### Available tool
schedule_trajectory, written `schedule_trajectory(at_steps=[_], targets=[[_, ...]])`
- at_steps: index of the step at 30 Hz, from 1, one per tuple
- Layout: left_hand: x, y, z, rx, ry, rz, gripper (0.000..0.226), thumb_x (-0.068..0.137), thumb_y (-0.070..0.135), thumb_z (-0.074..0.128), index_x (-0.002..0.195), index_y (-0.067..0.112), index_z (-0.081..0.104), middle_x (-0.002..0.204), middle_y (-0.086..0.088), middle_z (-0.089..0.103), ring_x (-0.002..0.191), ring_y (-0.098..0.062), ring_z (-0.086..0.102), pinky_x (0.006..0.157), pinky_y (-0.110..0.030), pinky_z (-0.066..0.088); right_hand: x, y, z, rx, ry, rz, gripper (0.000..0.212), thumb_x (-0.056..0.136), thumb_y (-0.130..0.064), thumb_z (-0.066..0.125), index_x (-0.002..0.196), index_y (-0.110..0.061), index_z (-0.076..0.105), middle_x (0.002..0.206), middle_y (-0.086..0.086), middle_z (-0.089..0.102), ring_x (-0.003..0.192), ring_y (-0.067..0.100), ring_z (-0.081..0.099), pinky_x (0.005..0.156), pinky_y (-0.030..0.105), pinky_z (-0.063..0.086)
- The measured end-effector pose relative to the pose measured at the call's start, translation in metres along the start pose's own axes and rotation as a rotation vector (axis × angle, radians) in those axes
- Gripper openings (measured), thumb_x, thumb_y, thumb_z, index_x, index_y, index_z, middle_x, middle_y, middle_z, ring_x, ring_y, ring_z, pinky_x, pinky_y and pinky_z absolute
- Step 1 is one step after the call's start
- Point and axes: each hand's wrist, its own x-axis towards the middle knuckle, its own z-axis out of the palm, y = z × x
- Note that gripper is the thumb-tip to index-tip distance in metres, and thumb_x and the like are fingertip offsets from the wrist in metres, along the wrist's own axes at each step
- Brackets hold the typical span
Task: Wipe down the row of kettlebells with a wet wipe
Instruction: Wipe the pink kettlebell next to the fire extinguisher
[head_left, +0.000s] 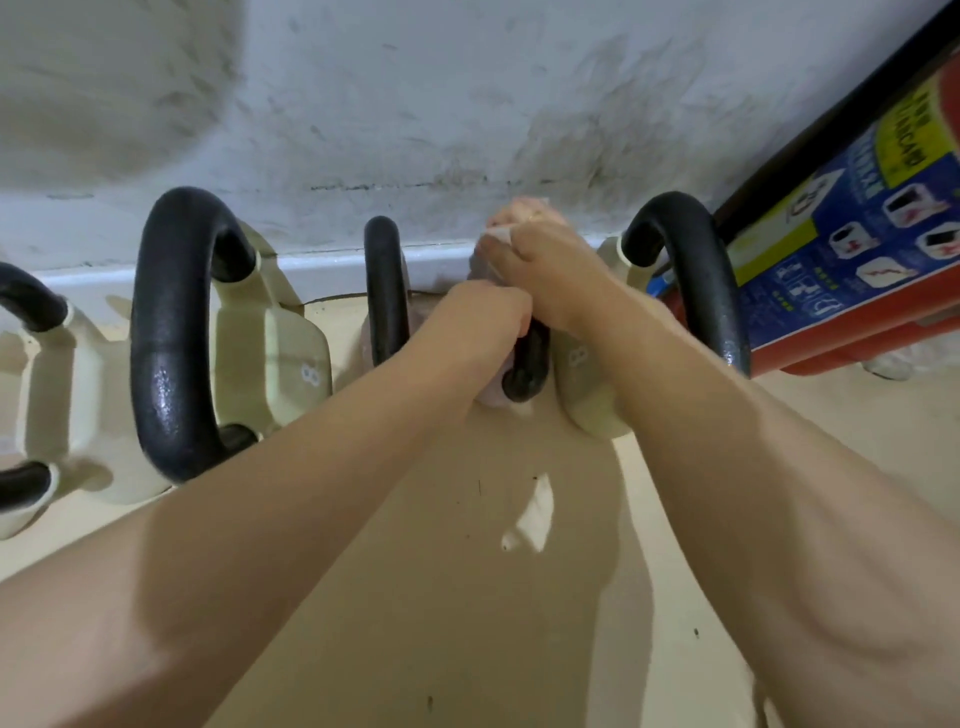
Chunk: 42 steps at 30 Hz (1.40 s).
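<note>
Forearms are filling the lower frame, both reaching forward and converging on one kettlebell in the row along the wall. Your left hand (485, 317) is curling round the black handle (527, 364) of the pinkish kettlebell (491, 395), probably steadying the bell so it is not rocking under the rubbing. Your right hand (540, 265) is reaching over it toward the wall side, pinching the wet wipe (496, 235) between its fingers; only a small white corner of the wipe is showing above the knuckles, so how it is lying against the bell cannot be told.

Kettlebells are standing on the beige floor (467, 597), close together against the skirting. Two cream kettlebells marked 8 (291, 358) (582, 384) are flanking the working one, and another cream one (47, 389) is sitting at the far left edge. One more black handle (385, 291) is rising edge-on just left of your hands.

Judgement: you are wiping the far, hidden side, hence the overhand reach. A red fire extinguisher (852, 260) is leaning at the right, near the last bell.
</note>
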Motion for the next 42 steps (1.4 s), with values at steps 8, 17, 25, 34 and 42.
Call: schedule_trajectory(at_steps=[8, 17, 25, 34, 42], targets=[[0.002, -0.016, 0.004, 0.028, -0.107, 0.151, 0.033, 0.08, 0.028, 0.066, 0.108, 0.011, 0.061, 0.099, -0.009, 0.07, 0.094, -0.024, 0.066, 0.081, -0.037, 0.055, -0.002, 0.008, -0.008, 0.295, -0.001, 0.089, 0.034, 0.098, -0.025, 0.038, 0.1, -0.005, 0.065, 0.122, 0.012, 0.05, 0.116, 0.022, 0.047, 0.101, 0.023, 0.031], [0.003, -0.032, -0.003, -0.043, -0.175, 0.17, 0.028, 0.083, 0.025, 0.066, 0.11, 0.016, 0.064, 0.105, -0.006, 0.071, 0.097, -0.022, 0.067, 0.088, -0.042, 0.055, 0.0, -0.001, -0.006, 0.473, 0.103, 0.156, 0.04, 0.097, -0.021, 0.036, 0.07, -0.007, 0.062, 0.078, 0.001, 0.052, 0.082, 0.018, 0.053, 0.081, 0.032, 0.041], [-0.017, -0.05, -0.003, -0.054, -0.185, 0.183, 0.026, 0.08, 0.019, 0.07, 0.103, 0.021, 0.059, 0.098, -0.003, 0.072, 0.093, -0.018, 0.069, 0.092, -0.039, 0.053, -0.009, 0.001, -0.001, 0.795, 0.071, 0.179, 0.04, 0.096, -0.029, 0.036, 0.071, -0.01, 0.061, 0.073, -0.003, 0.061, 0.071, 0.012, 0.056, 0.076, 0.027, 0.046], [-0.031, -0.078, 0.004, -0.089, -0.204, 0.22, 0.034, 0.082, 0.019, 0.068, 0.113, 0.027, 0.057, 0.096, 0.006, 0.072, 0.084, -0.004, 0.068, 0.065, -0.012, 0.048, -0.029, 0.0, 0.005, 0.796, 0.032, 0.066, 0.037, 0.092, -0.029, 0.042, 0.065, -0.011, 0.06, 0.071, 0.008, 0.059, 0.071, 0.02, 0.058, 0.077, 0.038, 0.048], [-0.037, -0.072, 0.002, -0.022, -0.136, 0.236, 0.019, 0.084, 0.023, 0.065, 0.102, 0.025, 0.059, 0.096, 0.003, 0.073, 0.089, -0.011, 0.068, 0.076, -0.019, 0.052, -0.033, -0.005, -0.001, -0.05, 0.068, -0.165, 0.044, 0.094, -0.027, 0.046, 0.054, -0.01, 0.051, 0.089, 0.007, 0.062, 0.087, 0.012, 0.049, 0.105, 0.032, 0.033]])
